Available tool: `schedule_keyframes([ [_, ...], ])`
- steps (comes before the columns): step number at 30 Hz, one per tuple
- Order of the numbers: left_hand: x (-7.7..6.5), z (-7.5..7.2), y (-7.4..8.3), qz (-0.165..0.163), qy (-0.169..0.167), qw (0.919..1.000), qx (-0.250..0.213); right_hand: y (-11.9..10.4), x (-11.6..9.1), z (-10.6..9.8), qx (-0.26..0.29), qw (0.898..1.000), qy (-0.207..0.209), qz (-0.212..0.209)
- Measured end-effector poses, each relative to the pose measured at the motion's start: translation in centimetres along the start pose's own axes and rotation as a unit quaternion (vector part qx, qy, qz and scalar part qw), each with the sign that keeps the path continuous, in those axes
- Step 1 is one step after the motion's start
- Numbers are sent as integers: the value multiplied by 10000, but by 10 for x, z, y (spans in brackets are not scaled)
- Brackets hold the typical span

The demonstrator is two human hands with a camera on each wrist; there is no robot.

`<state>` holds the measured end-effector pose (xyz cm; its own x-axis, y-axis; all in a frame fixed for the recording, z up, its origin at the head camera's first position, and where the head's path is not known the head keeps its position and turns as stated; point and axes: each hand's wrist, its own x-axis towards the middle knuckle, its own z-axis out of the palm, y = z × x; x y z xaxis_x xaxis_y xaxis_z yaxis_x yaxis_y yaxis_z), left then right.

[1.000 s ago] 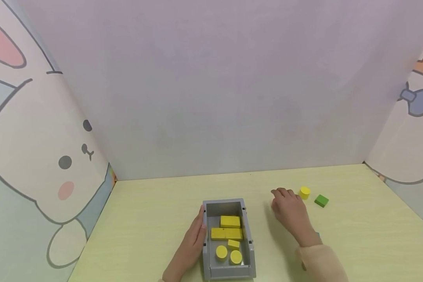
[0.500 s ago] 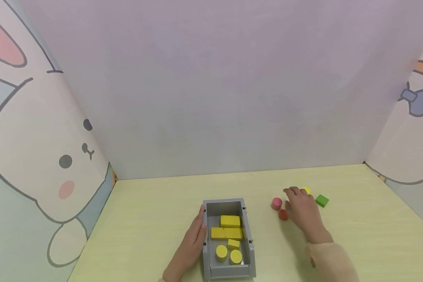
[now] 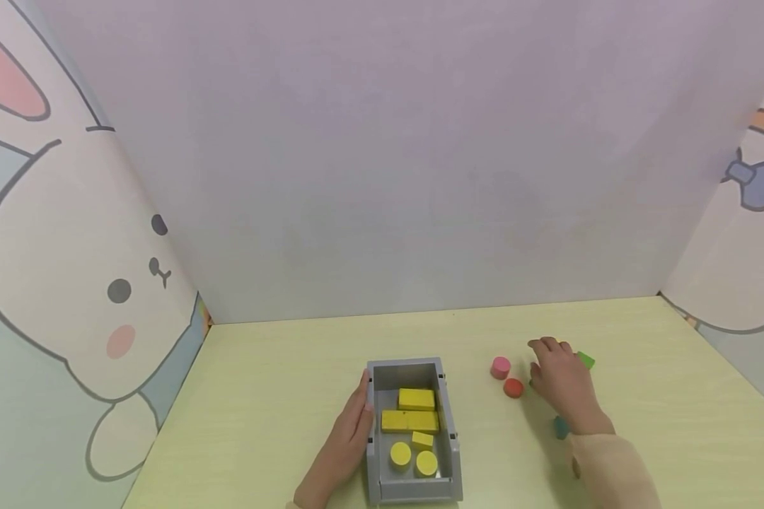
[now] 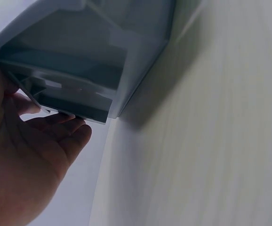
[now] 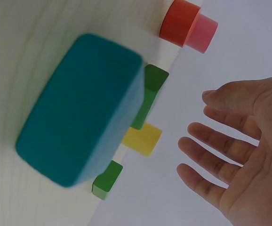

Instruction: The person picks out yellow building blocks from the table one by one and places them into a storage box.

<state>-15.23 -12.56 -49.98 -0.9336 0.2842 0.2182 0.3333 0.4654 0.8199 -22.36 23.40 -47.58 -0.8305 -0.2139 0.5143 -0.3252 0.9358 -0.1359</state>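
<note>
My left hand rests along the left outer wall of a grey plastic bin; in the left wrist view its fingers touch the bin's side. Inside the bin lie yellow rectangular blocks and two yellow cylinders. Fingers spread, my right hand hovers over the right of the table and holds nothing. Around it are a pink cylinder, a red cylinder, a small green block and a teal block. The right wrist view also shows a yellow cylinder and another green block.
The pale wood-grain table meets a plain back wall. Side panels carry cartoon drawings, with a rabbit on the left. Blocks lie close together around the right hand.
My right hand has moved rightward, away from the pink and red cylinders, which now show fully. It now covers most of the yellow cylinder. The left hand and bin stay put.
</note>
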Motion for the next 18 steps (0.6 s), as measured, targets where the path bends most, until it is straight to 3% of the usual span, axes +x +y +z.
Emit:
schedule_keyframes([
  [6, 0, 0, 0, -25, -21, 10000, -3, 10, -1, -7, 33, 9985, -418, 355],
  [18, -1, -2, 1, 17, -29, 9999, -118, 28, 0, -14, -5, 9963, -616, 605],
])
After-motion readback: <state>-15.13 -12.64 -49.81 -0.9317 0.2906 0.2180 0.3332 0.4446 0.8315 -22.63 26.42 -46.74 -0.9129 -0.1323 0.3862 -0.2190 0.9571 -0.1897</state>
